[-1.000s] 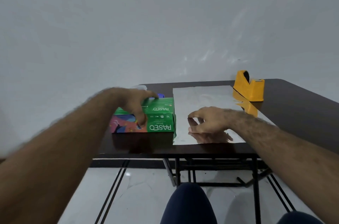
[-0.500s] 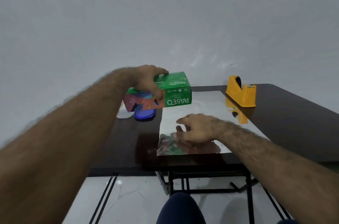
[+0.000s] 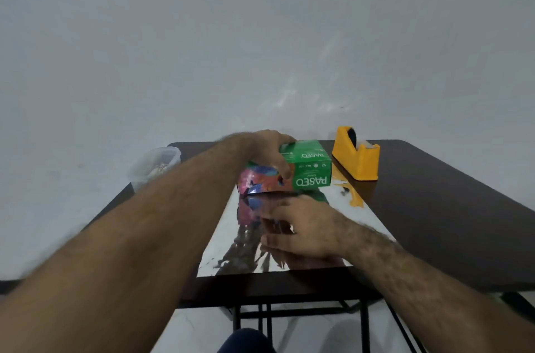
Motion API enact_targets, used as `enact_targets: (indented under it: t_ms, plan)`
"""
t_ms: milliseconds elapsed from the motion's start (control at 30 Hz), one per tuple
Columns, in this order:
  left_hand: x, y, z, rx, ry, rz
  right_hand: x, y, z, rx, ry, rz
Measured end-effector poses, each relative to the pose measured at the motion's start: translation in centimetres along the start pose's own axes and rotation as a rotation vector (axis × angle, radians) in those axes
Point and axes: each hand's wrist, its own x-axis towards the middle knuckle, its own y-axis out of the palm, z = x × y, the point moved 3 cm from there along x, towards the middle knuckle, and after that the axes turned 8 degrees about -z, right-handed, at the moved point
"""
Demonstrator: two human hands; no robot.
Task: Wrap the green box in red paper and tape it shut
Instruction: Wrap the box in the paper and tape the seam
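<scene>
The green PASEO box (image 3: 311,167) with a colourful side panel is gripped from above by my left hand (image 3: 272,150), fingers over its top and thumb on the front face. It sits at the far end of a shiny silver-faced sheet of paper (image 3: 341,216) lying flat on the dark table; no red side shows. My right hand (image 3: 301,231) rests flat on the near part of the sheet, fingers fairly straight, pressing it down. The box and my hands are mirrored in the sheet.
A yellow tape dispenser (image 3: 357,157) stands just right of the box at the back of the dark table (image 3: 448,222). A clear plastic container (image 3: 156,164) sits at the table's far left corner. My knee shows below the table's front edge.
My left hand lifted the box from the table's left side and carried it right onto the far part of the sheet. My right hand stayed pressing on the sheet.
</scene>
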Motion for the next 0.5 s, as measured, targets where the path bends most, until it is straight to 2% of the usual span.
enact_targets:
  t_ms: [167,300,400,500]
  plan:
    - [-0.2,1.7,1.1,0.019,-0.014,-0.002,0.0,0.2,-0.1,-0.009,-0.004,-0.001]
    - [-2.7,0.8,2.1,-0.027,0.064,-0.206,-0.6,-1.2,-0.4,0.084,-0.024,-0.101]
    - [-5.5,0.4,3.8,-0.222,0.081,-0.449,-0.4,-3.5,-2.9,0.276,0.055,-0.412]
    - [-7.6,1.7,5.7,-0.486,-0.064,-0.641,0.9,-4.8,-6.6,0.463,0.247,-0.724]
